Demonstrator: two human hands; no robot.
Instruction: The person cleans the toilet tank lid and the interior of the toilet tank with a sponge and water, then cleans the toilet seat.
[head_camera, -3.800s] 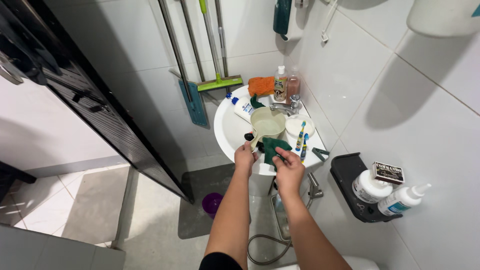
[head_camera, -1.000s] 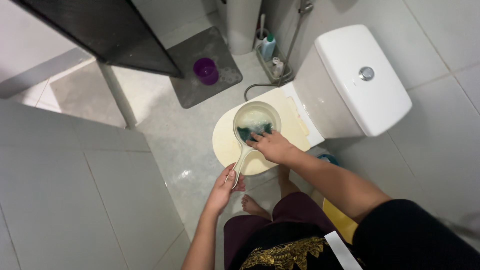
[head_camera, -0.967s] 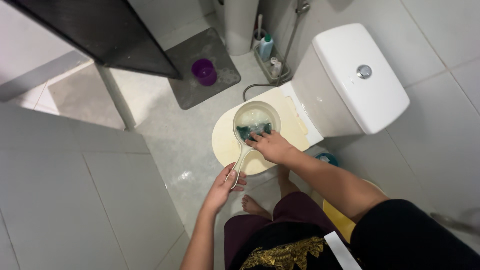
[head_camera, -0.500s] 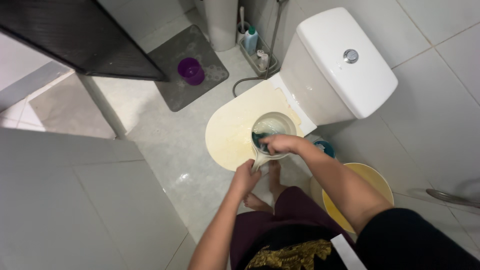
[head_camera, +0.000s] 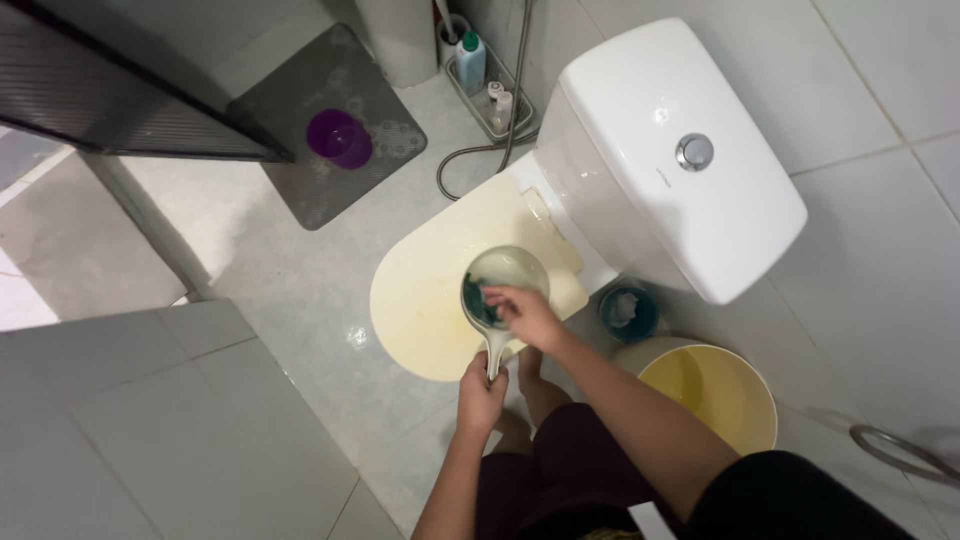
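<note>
I hold a pale beige water scoop (head_camera: 512, 271) over the closed cream toilet lid (head_camera: 425, 300). My left hand (head_camera: 482, 392) grips the scoop's handle near its end. My right hand (head_camera: 524, 314) reaches into the bowl of the scoop and is closed on a dark green cloth (head_camera: 478, 301) lying against the bowl's left side. Soapy water shows inside the scoop. My bare feet stand just below the toilet's front edge.
A white cistern (head_camera: 680, 150) sits behind the lid. A yellow bucket (head_camera: 715, 392) and a small dark tub (head_camera: 628, 310) stand to the right. A purple cup (head_camera: 339, 137) rests on a grey mat (head_camera: 330, 120); bottles sit in a floor caddy (head_camera: 487, 85). A dark door (head_camera: 120, 95) is upper left.
I turned from the washbasin to the toilet with the scoop and cloth. Over the last second the scoop shifted toward me while my right hand kept working the cloth inside it.
</note>
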